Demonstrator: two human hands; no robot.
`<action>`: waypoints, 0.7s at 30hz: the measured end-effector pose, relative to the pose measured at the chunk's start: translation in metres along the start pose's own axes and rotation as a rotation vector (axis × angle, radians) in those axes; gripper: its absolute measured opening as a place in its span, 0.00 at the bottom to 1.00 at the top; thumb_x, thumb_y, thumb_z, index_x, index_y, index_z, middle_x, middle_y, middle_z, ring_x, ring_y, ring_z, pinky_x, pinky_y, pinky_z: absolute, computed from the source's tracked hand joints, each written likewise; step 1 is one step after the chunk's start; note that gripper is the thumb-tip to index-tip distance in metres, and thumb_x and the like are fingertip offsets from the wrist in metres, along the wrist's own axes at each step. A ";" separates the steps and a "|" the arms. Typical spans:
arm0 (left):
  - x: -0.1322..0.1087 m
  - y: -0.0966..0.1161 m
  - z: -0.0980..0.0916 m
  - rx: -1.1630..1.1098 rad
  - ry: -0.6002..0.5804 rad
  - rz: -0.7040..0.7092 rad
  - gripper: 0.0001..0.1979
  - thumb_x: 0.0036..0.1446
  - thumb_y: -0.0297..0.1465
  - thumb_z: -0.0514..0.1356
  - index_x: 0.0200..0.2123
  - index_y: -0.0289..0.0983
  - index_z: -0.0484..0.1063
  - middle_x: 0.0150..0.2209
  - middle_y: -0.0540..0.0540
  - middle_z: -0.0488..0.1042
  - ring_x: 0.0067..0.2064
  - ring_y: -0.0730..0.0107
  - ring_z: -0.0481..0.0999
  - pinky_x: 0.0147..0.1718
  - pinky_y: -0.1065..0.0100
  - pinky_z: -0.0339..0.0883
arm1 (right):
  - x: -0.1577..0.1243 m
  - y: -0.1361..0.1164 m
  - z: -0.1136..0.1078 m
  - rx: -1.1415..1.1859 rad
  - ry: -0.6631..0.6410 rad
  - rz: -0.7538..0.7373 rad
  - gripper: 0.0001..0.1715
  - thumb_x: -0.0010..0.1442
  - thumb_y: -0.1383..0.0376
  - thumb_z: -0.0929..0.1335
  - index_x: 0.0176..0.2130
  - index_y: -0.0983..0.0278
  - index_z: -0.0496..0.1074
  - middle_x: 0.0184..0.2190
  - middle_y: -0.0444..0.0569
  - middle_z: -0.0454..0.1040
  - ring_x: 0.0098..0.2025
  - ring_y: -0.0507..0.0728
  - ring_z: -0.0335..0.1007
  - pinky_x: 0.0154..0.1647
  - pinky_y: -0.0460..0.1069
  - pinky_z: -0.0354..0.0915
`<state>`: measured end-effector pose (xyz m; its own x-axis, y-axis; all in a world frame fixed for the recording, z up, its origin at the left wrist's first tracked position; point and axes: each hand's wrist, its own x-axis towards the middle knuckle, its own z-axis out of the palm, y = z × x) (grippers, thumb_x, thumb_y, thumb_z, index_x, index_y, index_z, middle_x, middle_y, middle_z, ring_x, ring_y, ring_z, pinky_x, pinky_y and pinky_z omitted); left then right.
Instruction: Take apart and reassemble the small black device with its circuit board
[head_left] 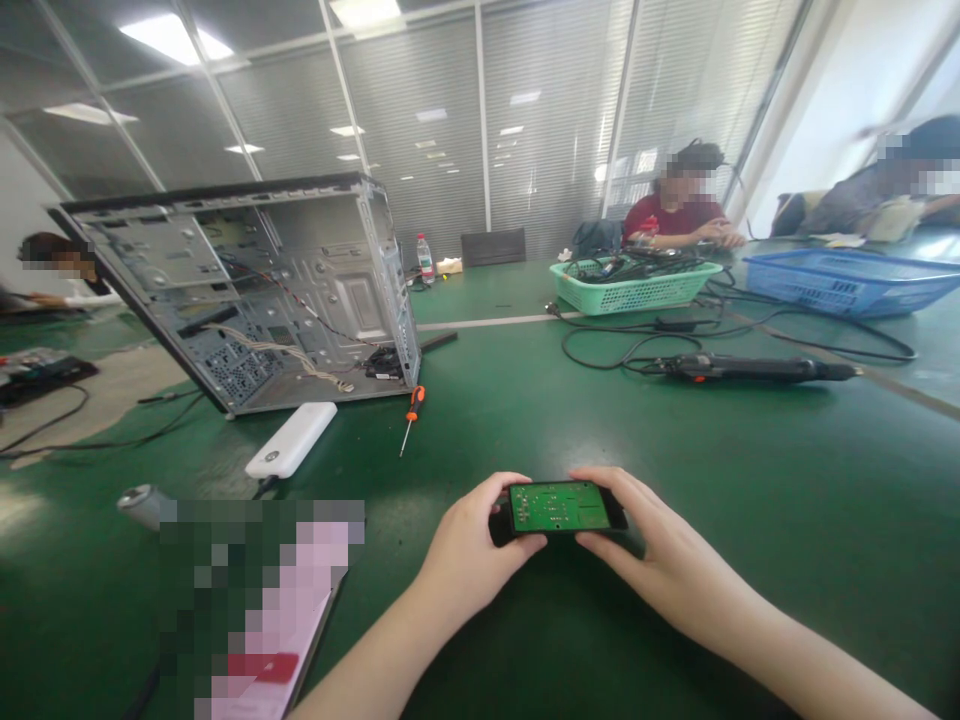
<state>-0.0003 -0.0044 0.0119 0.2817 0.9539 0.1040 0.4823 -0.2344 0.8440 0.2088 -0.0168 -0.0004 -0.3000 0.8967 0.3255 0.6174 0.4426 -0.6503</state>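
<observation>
A green circuit board [561, 507] set in a small black plastic case is held level just above the green table, its soldered side facing up. My left hand [478, 540] grips the case's left end, with thumb at the near edge and fingers at the far edge. At the other end, my right hand [639, 525] grips it in the same way. The underside of the case is hidden. Beyond my hands lies an orange-handled screwdriver [413, 408], pointing toward me.
An open computer case [352, 290] stands at the left, with a white power bank [292, 440] before it. A phone [300, 610] lies near left. Right hold a green basket [637, 292] of cables, a blue basket [847, 285] and a black electric screwdriver [757, 368]. Several people sit around.
</observation>
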 end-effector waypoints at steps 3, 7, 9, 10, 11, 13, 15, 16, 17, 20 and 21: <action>0.002 -0.003 0.000 0.020 -0.011 -0.035 0.21 0.44 0.31 0.67 0.44 0.43 0.70 0.42 0.47 0.76 0.45 0.56 0.74 0.45 0.60 0.65 | 0.001 0.004 0.000 -0.014 -0.062 0.027 0.24 0.63 0.58 0.60 0.57 0.59 0.56 0.54 0.53 0.60 0.57 0.62 0.57 0.57 0.61 0.58; 0.002 -0.007 0.002 0.043 -0.025 -0.047 0.21 0.44 0.33 0.68 0.44 0.41 0.71 0.43 0.45 0.76 0.46 0.54 0.73 0.45 0.59 0.65 | 0.001 0.006 -0.003 -0.051 -0.104 0.033 0.26 0.64 0.57 0.58 0.59 0.59 0.54 0.56 0.53 0.58 0.59 0.62 0.53 0.59 0.64 0.55; 0.002 -0.008 0.002 0.052 -0.024 -0.048 0.21 0.44 0.32 0.68 0.44 0.41 0.71 0.43 0.45 0.76 0.47 0.54 0.73 0.45 0.59 0.64 | 0.003 0.004 -0.006 -0.084 -0.097 0.007 0.27 0.64 0.56 0.59 0.61 0.59 0.54 0.57 0.53 0.57 0.60 0.62 0.51 0.60 0.64 0.54; 0.002 -0.008 0.002 0.054 -0.024 -0.049 0.21 0.43 0.31 0.68 0.44 0.41 0.71 0.43 0.45 0.76 0.46 0.54 0.73 0.45 0.59 0.64 | 0.005 0.003 -0.008 -0.105 -0.091 -0.015 0.28 0.64 0.57 0.59 0.61 0.59 0.54 0.57 0.53 0.56 0.60 0.62 0.50 0.60 0.65 0.54; 0.002 -0.008 0.002 0.056 -0.025 -0.049 0.21 0.43 0.31 0.68 0.44 0.41 0.71 0.42 0.45 0.76 0.46 0.54 0.73 0.45 0.59 0.64 | 0.007 0.001 -0.008 -0.131 -0.088 -0.041 0.27 0.64 0.57 0.60 0.61 0.59 0.56 0.58 0.53 0.56 0.60 0.63 0.50 0.60 0.65 0.54; 0.002 -0.008 0.003 0.061 -0.029 -0.047 0.22 0.42 0.31 0.68 0.44 0.42 0.72 0.42 0.46 0.76 0.46 0.55 0.73 0.45 0.60 0.64 | 0.012 -0.005 -0.009 -0.187 -0.098 -0.104 0.24 0.64 0.59 0.62 0.59 0.59 0.61 0.57 0.52 0.58 0.60 0.63 0.49 0.60 0.65 0.54; 0.002 -0.009 0.004 0.075 -0.030 -0.032 0.21 0.43 0.32 0.68 0.43 0.42 0.72 0.41 0.46 0.77 0.45 0.55 0.73 0.45 0.59 0.64 | 0.019 -0.014 -0.007 -0.235 -0.125 -0.171 0.21 0.63 0.62 0.64 0.55 0.59 0.66 0.55 0.51 0.61 0.59 0.64 0.50 0.60 0.64 0.54; 0.003 -0.009 0.004 0.088 -0.023 -0.025 0.21 0.43 0.32 0.68 0.43 0.42 0.72 0.42 0.46 0.77 0.46 0.54 0.73 0.46 0.58 0.64 | 0.023 -0.019 -0.006 -0.252 -0.143 -0.197 0.19 0.62 0.64 0.65 0.53 0.60 0.68 0.53 0.52 0.63 0.58 0.63 0.52 0.59 0.63 0.55; 0.003 -0.009 0.005 0.103 -0.012 -0.019 0.21 0.42 0.32 0.68 0.44 0.42 0.73 0.43 0.45 0.76 0.47 0.53 0.73 0.47 0.57 0.63 | 0.027 -0.024 -0.005 -0.265 -0.162 -0.216 0.18 0.61 0.65 0.66 0.51 0.62 0.69 0.51 0.52 0.65 0.56 0.63 0.54 0.58 0.62 0.57; 0.003 -0.011 0.006 0.146 0.029 -0.036 0.26 0.41 0.31 0.69 0.47 0.42 0.72 0.50 0.42 0.74 0.53 0.49 0.69 0.53 0.52 0.58 | 0.041 -0.037 -0.003 -0.277 -0.233 -0.206 0.12 0.59 0.68 0.68 0.45 0.65 0.72 0.44 0.52 0.69 0.49 0.61 0.61 0.52 0.57 0.62; 0.003 -0.012 0.005 0.155 0.035 -0.046 0.27 0.40 0.31 0.69 0.48 0.41 0.72 0.52 0.41 0.72 0.55 0.48 0.67 0.55 0.51 0.55 | 0.046 -0.040 -0.003 -0.274 -0.259 -0.190 0.10 0.59 0.68 0.69 0.43 0.66 0.73 0.43 0.51 0.70 0.48 0.60 0.62 0.51 0.56 0.63</action>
<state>-0.0008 0.0000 -0.0007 0.2285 0.9696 0.0878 0.6173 -0.2140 0.7571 0.1727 0.0063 0.0427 -0.5788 0.7864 0.2159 0.6936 0.6139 -0.3769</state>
